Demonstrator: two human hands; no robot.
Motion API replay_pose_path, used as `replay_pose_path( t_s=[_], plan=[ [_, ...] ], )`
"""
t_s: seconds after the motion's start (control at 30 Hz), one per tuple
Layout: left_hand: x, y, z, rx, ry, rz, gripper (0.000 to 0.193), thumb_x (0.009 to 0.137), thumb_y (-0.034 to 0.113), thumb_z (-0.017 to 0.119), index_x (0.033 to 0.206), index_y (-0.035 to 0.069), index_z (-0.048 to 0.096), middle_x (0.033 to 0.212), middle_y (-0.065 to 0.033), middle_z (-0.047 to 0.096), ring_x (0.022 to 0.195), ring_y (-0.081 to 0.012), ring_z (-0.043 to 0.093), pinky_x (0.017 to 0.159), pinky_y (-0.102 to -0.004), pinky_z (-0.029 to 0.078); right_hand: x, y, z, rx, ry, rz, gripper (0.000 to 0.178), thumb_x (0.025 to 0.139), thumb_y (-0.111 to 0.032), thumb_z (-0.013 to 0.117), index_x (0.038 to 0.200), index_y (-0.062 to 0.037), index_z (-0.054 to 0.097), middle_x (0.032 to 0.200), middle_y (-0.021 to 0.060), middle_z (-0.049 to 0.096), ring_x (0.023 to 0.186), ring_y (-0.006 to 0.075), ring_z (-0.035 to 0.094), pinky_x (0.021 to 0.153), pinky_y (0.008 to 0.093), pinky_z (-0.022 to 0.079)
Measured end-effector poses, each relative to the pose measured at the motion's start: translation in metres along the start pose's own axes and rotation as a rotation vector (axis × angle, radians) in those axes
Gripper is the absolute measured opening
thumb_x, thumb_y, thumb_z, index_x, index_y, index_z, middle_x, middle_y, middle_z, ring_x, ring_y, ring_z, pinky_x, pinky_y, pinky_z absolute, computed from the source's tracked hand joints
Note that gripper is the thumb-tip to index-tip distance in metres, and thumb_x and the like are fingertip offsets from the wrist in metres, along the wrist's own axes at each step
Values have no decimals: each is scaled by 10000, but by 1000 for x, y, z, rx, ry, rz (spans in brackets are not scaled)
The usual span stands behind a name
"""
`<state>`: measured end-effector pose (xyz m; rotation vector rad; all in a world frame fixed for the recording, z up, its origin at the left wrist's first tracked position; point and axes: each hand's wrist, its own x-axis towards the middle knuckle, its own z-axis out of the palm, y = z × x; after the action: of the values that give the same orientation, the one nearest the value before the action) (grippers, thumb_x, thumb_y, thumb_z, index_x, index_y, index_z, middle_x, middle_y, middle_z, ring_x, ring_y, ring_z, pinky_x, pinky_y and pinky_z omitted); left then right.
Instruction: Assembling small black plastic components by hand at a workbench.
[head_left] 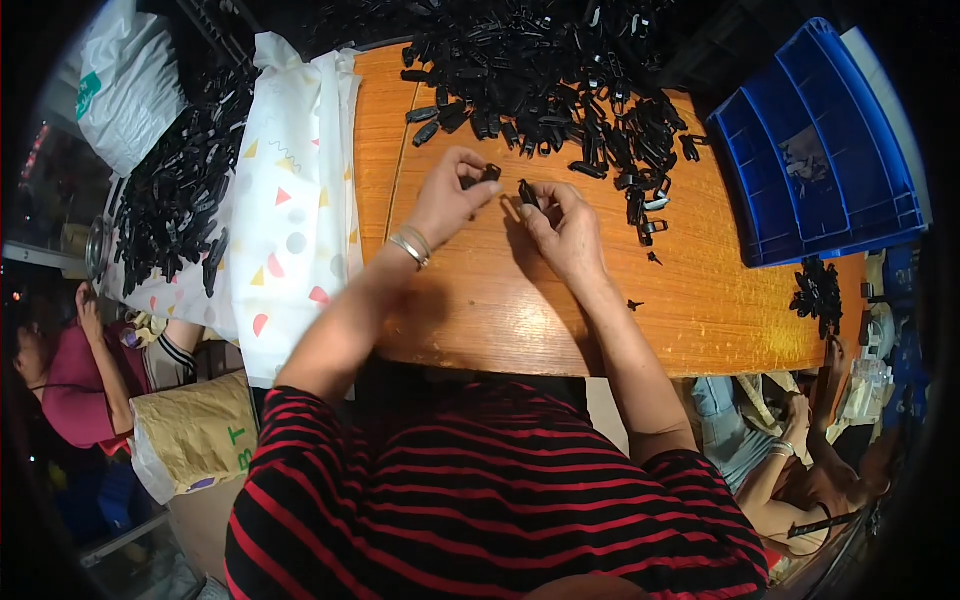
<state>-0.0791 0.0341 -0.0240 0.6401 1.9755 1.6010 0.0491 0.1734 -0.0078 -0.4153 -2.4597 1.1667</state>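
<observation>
Both my hands are raised over the wooden table (470,330), a short gap between them. My left hand (452,192), with bracelets at its wrist, pinches a small black plastic part (491,173) between thumb and fingers. In my right hand (570,228) a slim black plastic piece (528,193) points up and away from me. Just beyond the hands lies a large heap of black plastic parts (540,90), spilling toward the right. The exact kind of these parts is too small to tell.
A patterned plastic sheet (285,220) covers the left side, with another black heap (175,190) beyond it. A blue divided crate (810,150) stands at the far right, a small pile of black parts (818,297) below it. People sit at left and right; a brown sack (195,435) stands lower left.
</observation>
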Motion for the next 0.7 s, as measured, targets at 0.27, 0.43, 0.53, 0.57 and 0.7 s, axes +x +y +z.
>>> replay_pose_path(
  t_s=[0.27,0.43,0.53,0.57,0.7],
  plan=[
    [-44,5,32,36,123,166,236,844,29,622,1071,-32,601,901,-94,657,777,-130,643,658,-220,517,-6,-9,12,5,85,-173,225,837,-61,681,1032,26,612,908,116,606,728,172,632,594,270,507],
    [-64,14,25,-307,91,59,259,895,66,632,1134,-26,596,851,-17,637,665,-60,582,594,-197,486,-13,-21,13,115,93,-157,208,821,-59,675,997,25,603,898,147,613,734,254,655,644,344,514],
    [-67,9,20,-501,19,28,239,914,83,624,1134,-6,605,830,-8,634,681,-59,584,611,-190,473,-15,-26,13,191,97,-125,211,828,-67,675,1005,21,603,901,149,625,717,241,657,620,335,511],
    [-67,7,18,-501,21,28,239,914,83,624,1134,-6,605,830,-8,634,681,-59,584,611,-190,473,-15,-27,14,192,95,-126,211,828,-67,675,1005,21,603,901,149,625,717,241,657,620,335,511],
    [-63,-4,12,-703,-96,-11,241,912,103,634,1130,2,610,824,-17,642,699,-66,583,636,-188,463,-16,-28,12,215,51,-109,204,845,-64,671,1023,13,605,887,111,653,685,157,630,593,269,492]
  ],
)
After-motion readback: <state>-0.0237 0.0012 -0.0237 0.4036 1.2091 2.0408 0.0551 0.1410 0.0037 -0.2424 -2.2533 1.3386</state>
